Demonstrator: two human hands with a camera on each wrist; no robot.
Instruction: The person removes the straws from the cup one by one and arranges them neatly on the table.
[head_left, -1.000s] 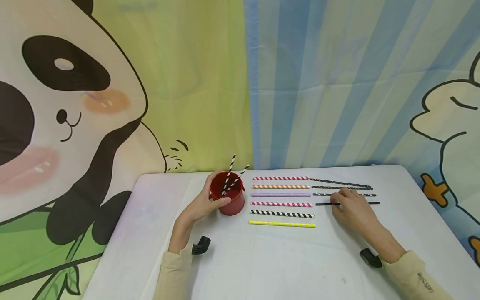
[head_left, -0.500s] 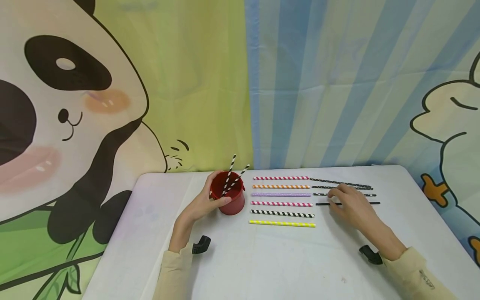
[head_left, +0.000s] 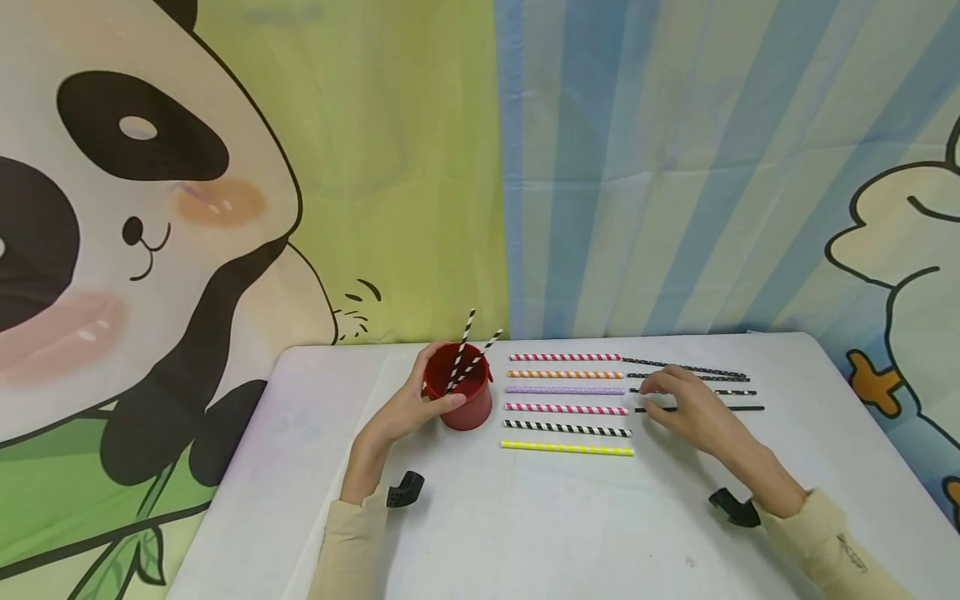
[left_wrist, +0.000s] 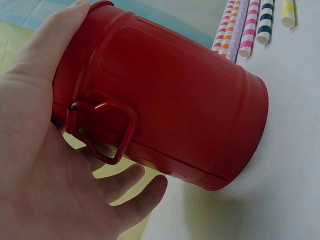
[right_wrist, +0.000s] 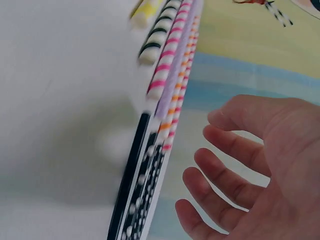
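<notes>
My left hand [head_left: 422, 398] grips a red metal cup [head_left: 468, 402] that stands on the white table [head_left: 525, 517]. Two black-and-white striped straws [head_left: 463, 346] lean out of it. The left wrist view shows the palm [left_wrist: 40, 165] wrapped round the cup [left_wrist: 170, 105] by its wire handle. To the cup's right lie several colourful striped straws [head_left: 564, 390] in a neat row. Past them lie several thin black straws [head_left: 738, 392]. My right hand [head_left: 663, 402] hovers over the black straws' left ends, fingers relaxed [right_wrist: 235, 165], holding nothing.
A cartoon panda and striped curtain backdrop [head_left: 375, 167] hangs right behind the table's far edge. Bare white tabletop stretches in front of the straws and to the cup's left. Black wrist-camera mounts [head_left: 405, 490] sit by both sleeves.
My right hand has slid a little left along the black straws and come off the plain black one. The left hand and the cup have stayed put.
</notes>
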